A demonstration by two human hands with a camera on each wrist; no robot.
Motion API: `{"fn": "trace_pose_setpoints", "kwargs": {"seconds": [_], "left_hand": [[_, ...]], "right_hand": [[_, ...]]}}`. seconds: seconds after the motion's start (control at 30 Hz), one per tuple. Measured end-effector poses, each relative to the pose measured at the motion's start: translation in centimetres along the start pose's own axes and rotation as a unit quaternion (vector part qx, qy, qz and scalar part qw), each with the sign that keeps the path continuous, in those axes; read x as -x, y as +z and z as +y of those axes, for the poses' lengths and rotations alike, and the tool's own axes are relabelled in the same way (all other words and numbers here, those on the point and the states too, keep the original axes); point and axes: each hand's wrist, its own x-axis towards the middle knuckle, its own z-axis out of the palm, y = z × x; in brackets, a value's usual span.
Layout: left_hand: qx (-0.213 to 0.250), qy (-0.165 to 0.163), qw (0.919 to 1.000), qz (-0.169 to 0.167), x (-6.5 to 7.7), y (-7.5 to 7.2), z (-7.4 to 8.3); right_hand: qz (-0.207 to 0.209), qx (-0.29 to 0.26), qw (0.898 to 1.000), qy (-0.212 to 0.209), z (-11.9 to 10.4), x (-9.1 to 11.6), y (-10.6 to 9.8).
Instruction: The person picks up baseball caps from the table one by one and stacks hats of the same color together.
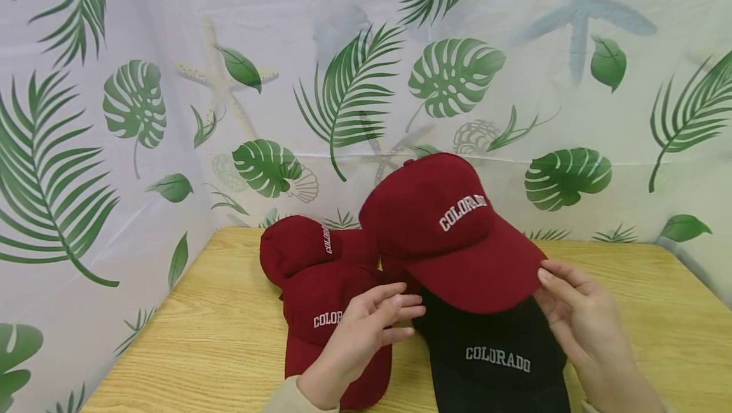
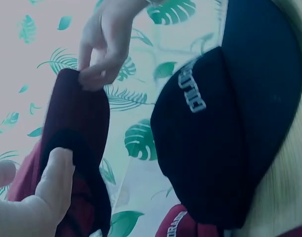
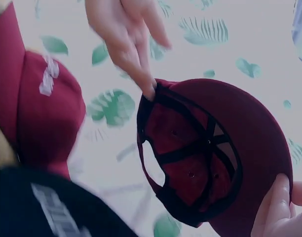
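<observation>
Head view: right hand [image 1: 589, 318] pinches raised red cap [image 1: 440, 235].

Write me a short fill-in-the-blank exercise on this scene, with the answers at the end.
1. The right hand pinches the raised red cap by its ____.
2. The white lettering on the black cap reads ____.
3. The backdrop behind the table is printed with green ____.

Missing words: brim; COLORADO; leaves.
</observation>
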Motion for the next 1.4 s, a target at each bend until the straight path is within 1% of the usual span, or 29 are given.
{"fn": "trace_pose_setpoints", "kwargs": {"seconds": [0.13, 0.2, 0.27, 0.37, 0.4, 0.47, 0.53, 0.57, 0.63, 0.67, 0.7, 0.77, 0.8, 0.87, 0.93, 1.0, 1.13, 1.2, 1.3, 1.37, 1.4], "left_hand": [[0.070, 0.003, 0.9969, 0.036, 0.0, -0.2, 0.1], [0.100, 0.010, 0.9929, 0.064, 0.0, -0.4, 0.2], [0.124, 0.025, 0.9875, 0.094, 0.1, -0.6, 0.5], [0.145, 0.046, 0.9802, 0.126, 0.3, -1.0, 1.0], [0.146, 0.051, 0.9788, 0.134, 0.4, -1.1, 1.2], [0.149, 0.060, 0.9764, 0.145, 0.8, -1.5, 1.7], [0.153, 0.067, 0.9750, 0.147, 1.2, -2.2, 2.1], [0.159, 0.070, 0.9740, 0.145, 1.5, -2.5, 2.4], [0.180, 0.078, 0.9719, 0.130, 2.2, -3.4, 2.8], [0.194, 0.083, 0.9710, 0.113, 2.6, -3.9, 2.9], [0.210, 0.086, 0.9698, 0.090, 3.1, -4.4, 3.1], [0.239, 0.092, 0.9658, 0.041, 4.0, -5.3, 3.5], [0.253, 0.092, 0.9630, 0.015, 4.4, -5.8, 3.7], [0.275, 0.094, 0.9564, -0.026, 5.1, -6.5, 4.1], [0.291, 0.094, 0.9507, -0.050, 5.6, -7.0, 4.6], [0.306, 0.093, 0.9455, -0.063, 5.9, -7.3, 4.9], [0.324, 0.098, 0.9383, -0.071, 6.2, -7.5, 5.4], [0.335, 0.104, 0.9338, -0.071, 6.2, -7.5, 5.5], [0.358, 0.114, 0.9235, -0.078, 6.5, -7.3, 5.8], [0.372, 0.122, 0.9159, -0.090, 6.8, -7.2, 6.0], [0.375, 0.124, 0.9136, -0.096, 6.9, -7.2, 6.1]], "right_hand": [[-0.006, 0.048, 0.999, 0.009, 2.0, 0.5, 1.7], [-0.013, 0.069, 0.997, 0.017, 2.8, 0.8, 2.4], [-0.017, 0.088, 0.995, 0.035, 3.4, 1.2, 2.9], [-0.029, 0.113, 0.991, 0.058, 4.0, 1.6, 3.3], [-0.038, 0.121, 0.990, 0.064, 4.1, 1.7, 3.3], [-0.074, 0.142, 0.985, 0.067, 4.2, 1.8, 3.4], [-0.113, 0.176, 0.976, 0.063, 4.2, 1.8, 3.5], [-0.130, 0.202, 0.969, 0.057, 4.3, 1.8, 3.6], [-0.153, 0.263, 0.952, 0.037, 4.3, 1.9, 3.9], [-0.158, 0.292, 0.943, 0.025, 4.3, 2.0, 4.1], [-0.159, 0.321, 0.934, 0.011, 4.4, 2.0, 4.3], [-0.161, 0.376, 0.912, -0.026, 4.6, 2.1, 4.8], [-0.164, 0.396, 0.902, -0.046, 4.7, 2.2, 5.1], [-0.174, 0.422, 0.886, -0.083, 5.1, 2.2, 5.6], [-0.184, 0.443, 0.870, -0.117, 5.4, 2.2, 6.1], [-0.196, 0.450, 0.860, -0.141, 5.8, 2.2, 6.5], [-0.202, 0.459, 0.848, -0.169, 6.2, 2.3, 7.3], [-0.194, 0.466, 0.844, -0.180, 6.2, 2.4, 7.8], [-0.182, 0.483, 0.832, -0.204, 6.1, 2.6, 8.5], [-0.178, 0.489, 0.823, -0.227, 5.9, 2.8, 9.0], [-0.180, 0.491, 0.819, -0.238, 5.8, 2.9, 9.1]]}}
